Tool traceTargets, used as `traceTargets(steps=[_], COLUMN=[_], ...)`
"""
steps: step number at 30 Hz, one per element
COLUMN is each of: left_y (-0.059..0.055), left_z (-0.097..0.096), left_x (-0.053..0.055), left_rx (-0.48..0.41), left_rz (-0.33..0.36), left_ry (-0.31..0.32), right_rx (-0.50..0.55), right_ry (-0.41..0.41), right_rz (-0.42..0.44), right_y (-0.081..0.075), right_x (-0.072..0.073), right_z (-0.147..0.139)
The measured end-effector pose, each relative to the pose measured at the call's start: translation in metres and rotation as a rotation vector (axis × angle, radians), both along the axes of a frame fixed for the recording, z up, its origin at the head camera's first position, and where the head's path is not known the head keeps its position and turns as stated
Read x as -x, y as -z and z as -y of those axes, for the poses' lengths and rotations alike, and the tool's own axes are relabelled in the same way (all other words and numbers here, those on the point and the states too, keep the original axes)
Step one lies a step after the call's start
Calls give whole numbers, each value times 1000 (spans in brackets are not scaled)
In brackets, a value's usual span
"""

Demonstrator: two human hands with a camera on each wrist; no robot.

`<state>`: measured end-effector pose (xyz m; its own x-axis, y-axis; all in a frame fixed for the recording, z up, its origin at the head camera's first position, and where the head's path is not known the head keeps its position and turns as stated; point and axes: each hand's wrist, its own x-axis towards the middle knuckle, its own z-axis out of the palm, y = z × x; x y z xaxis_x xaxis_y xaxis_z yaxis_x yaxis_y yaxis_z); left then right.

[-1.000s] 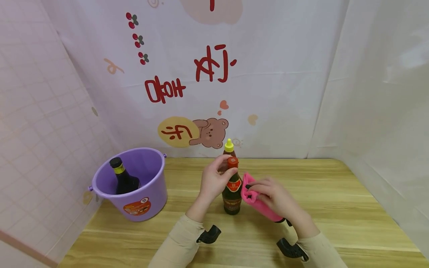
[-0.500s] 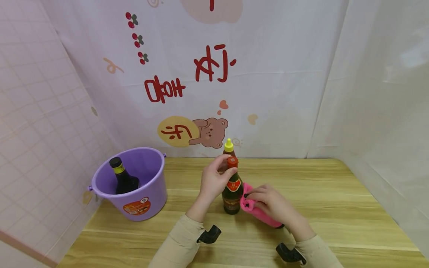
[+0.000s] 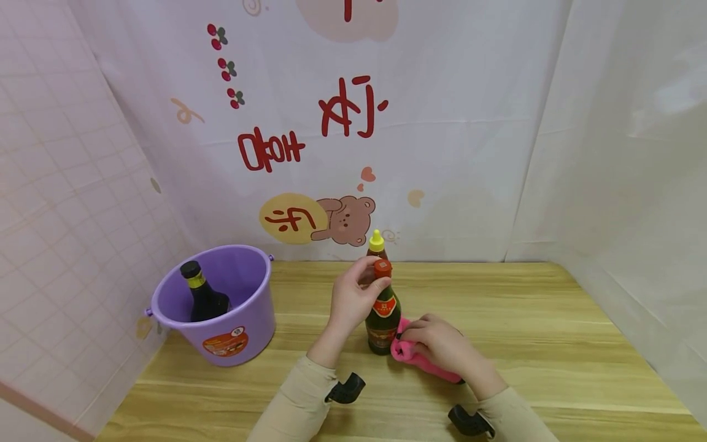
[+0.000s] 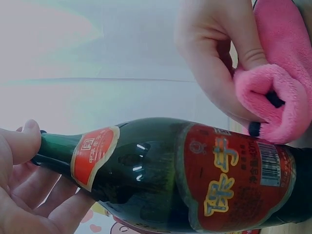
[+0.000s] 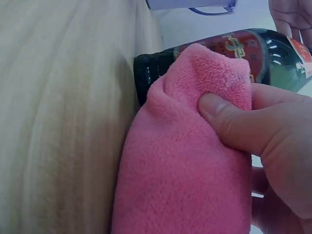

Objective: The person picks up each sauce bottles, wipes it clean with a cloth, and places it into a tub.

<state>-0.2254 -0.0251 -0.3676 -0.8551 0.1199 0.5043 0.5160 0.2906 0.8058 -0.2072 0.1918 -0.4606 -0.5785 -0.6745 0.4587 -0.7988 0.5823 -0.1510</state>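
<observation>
Two beige sleeves (image 3: 295,399) come in at the bottom, each wrist wearing a chunky black mount (image 3: 347,388). Right hand (image 3: 439,344) is pinching a fuzzy pink cloth (image 5: 185,161), rolled at the end with small black bits showing in the fold. The cloth sits low over the wood-look table (image 3: 552,344), right by the bottom half of a green glass bottle (image 4: 146,170); can't swear it's touching the glass.

That bottle stands upright, with the left hand (image 3: 355,296) clamped on its neck, just below the red cap (image 3: 382,268). Hands are apart. Label fans: the dark red body label (image 4: 239,183) has big gold Chinese characters, but I can't pin down the brand. Beside the barcode (image 4: 269,167) I get 净含量 (net content). The red neck label (image 4: 95,153) has tiny print, too fuzzy for me.

Off to the left is a purple bucket (image 3: 256,319) with an orange-red sticker (image 3: 225,342), too small to read. A dark bottle (image 3: 210,304) leans inside, black cap, yellow neck band. Just behind the green bottle, a yellow nozzle top (image 3: 377,241) pokes up from another bottle.

Furthest back, the white wall sheet (image 3: 469,123) has cherries, hearts, a cartoon bear (image 3: 350,221) and skewed red characters I can't read reliably.
</observation>
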Motion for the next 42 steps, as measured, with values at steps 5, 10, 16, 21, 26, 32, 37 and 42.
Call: traceTargets(steps=[5,10,16,21,26,32,37,42], left_y=[0,-2,-4,-8,-14,-17,-16,-14], left_z=[1,3,8,15,21,27,29,25], left_x=[0,1,3,6,11,20,23,24], left_rx=[-8,-20,-12,37,81,77,77,59], left_rz=[17,52,77,107,133,146,168,153], left_ry=[12,44,116,168,237,368,435,380], right_rx=[-27,-31,10,30,55,91,137,170], right_ry=[17,11,-16,-7,-3,-9,-11,2], right_rz=[33,38,-2,-12,-22,-49,-81,-110], right_y=[1,-1,-6,-12,-21,-29,-39,-49], right_x=[0,0,1,0,-3,-5,-8,-9], right_z=[2,0,-12,-23,-31,-37,-39,-38])
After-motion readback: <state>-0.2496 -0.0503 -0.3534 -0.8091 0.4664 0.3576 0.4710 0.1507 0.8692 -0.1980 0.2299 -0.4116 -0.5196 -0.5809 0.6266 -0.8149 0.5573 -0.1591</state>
